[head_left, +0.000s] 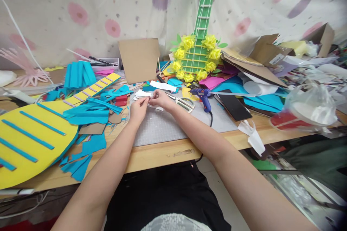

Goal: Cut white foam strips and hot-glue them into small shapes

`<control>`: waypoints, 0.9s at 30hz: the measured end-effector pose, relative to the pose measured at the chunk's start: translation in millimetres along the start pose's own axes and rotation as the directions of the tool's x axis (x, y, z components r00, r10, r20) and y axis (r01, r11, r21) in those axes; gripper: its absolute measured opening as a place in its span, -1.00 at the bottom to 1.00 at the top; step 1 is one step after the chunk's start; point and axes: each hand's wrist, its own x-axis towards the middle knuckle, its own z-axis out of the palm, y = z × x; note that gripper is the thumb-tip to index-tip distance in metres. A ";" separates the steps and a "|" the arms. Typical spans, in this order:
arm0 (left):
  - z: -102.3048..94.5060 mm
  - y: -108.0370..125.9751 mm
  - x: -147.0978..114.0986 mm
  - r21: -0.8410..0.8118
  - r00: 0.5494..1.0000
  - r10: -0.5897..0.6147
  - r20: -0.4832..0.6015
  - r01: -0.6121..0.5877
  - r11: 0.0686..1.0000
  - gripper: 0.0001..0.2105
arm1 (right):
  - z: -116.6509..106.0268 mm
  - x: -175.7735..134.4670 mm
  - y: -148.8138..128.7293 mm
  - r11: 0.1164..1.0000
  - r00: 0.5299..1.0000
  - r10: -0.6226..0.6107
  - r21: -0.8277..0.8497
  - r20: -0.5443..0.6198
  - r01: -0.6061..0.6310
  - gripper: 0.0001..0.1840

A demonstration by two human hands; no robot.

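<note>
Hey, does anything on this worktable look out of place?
Yes: a crumpled white scrap droops over the table's front edge, below the black phone, looking liable to fall. Ragged blue scraps also lie scattered beside the yellow guitar shape, untidily.

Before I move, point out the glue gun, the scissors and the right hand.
Glue gun (203, 96): head view, blue body.
Scissors (177, 100): head view, where handles begin.
Right hand (162, 99): head view, its back.
</note>
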 end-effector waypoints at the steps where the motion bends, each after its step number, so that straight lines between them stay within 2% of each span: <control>1: -0.3 0.7 -0.3 -0.011 1.000 -0.019 -0.012 0.019 1.000 -0.81 | 1.6 0.2 0.2 1.000 1.000 -0.003 -0.021 0.000 0.003 -0.50; 4: -1.6 3.5 -0.5 -0.082 0.996 -0.079 -0.041 0.076 0.994 -0.86 | 1.3 -0.6 -1.0 0.998 0.999 -0.014 -0.054 0.032 0.015 -0.58; 6: -3.3 5.6 -0.1 -0.148 0.991 -0.123 -0.058 0.114 0.982 -0.85 | -4.3 -3.4 -3.2 0.996 0.999 -0.025 -0.089 0.045 0.029 -0.72; 8: -6.2 6.3 1.2 -0.179 0.986 -0.149 -0.078 0.133 0.975 -0.83 | -15.2 -9.4 -6.2 0.988 1.000 -0.029 -0.149 0.006 0.030 -0.86; 12: -13.7 0.7 5.6 -0.063 0.986 -0.079 -0.147 0.071 0.996 -0.85 | -52.6 -37.5 -12.6 0.954 0.987 -0.074 -0.299 -0.139 0.030 -0.85; 15: -16.3 -5.4 8.4 0.023 0.974 -0.017 -0.224 0.023 0.999 -0.87 | -92.6 -73.5 -17.6 0.900 0.990 -0.068 -0.436 -0.123 0.008 -0.73; 16: -16.1 -6.7 8.9 0.037 0.971 -0.015 -0.238 0.025 0.999 -0.87 | -107.3 -86.3 -19.2 0.866 0.993 -0.033 -0.499 -0.113 -0.028 -0.68; 18: -14.2 -7.7 9.2 0.053 0.970 -0.031 -0.242 0.045 0.998 -0.88 | -136.4 -109.2 -21.7 0.734 0.989 0.059 -0.666 -0.135 -0.135 -0.54; 20: -10.9 -7.0 8.7 0.061 0.973 -0.050 -0.226 0.065 0.996 -0.88 | -160.9 -123.9 -22.4 0.504 0.955 0.109 -0.813 -0.277 -0.293 -0.54; 21: -9.1 -6.2 8.2 0.066 0.975 -0.053 -0.214 0.069 0.995 -0.89 | -169.9 -127.0 -22.0 0.418 0.929 0.052 -0.837 -0.366 -0.354 -0.54; 22: -7.4 -5.3 7.5 0.074 0.977 -0.051 -0.205 0.068 0.995 -0.89 | -176.3 -127.3 -21.2 0.377 0.899 -0.004 -0.833 -0.438 -0.404 -0.54; 24: -4.8 -3.6 5.7 0.104 0.981 -0.033 -0.191 0.053 0.993 -0.91 | -181.3 -120.8 -19.0 0.372 0.865 -0.088 -0.822 -0.493 -0.431 -0.53; 27: -4.0 -2.4 2.8 0.156 0.986 -0.001 -0.166 0.028 0.987 -0.93 | -174.8 -102.2 -16.1 0.393 0.891 -0.074 -0.834 -0.448 -0.387 -0.52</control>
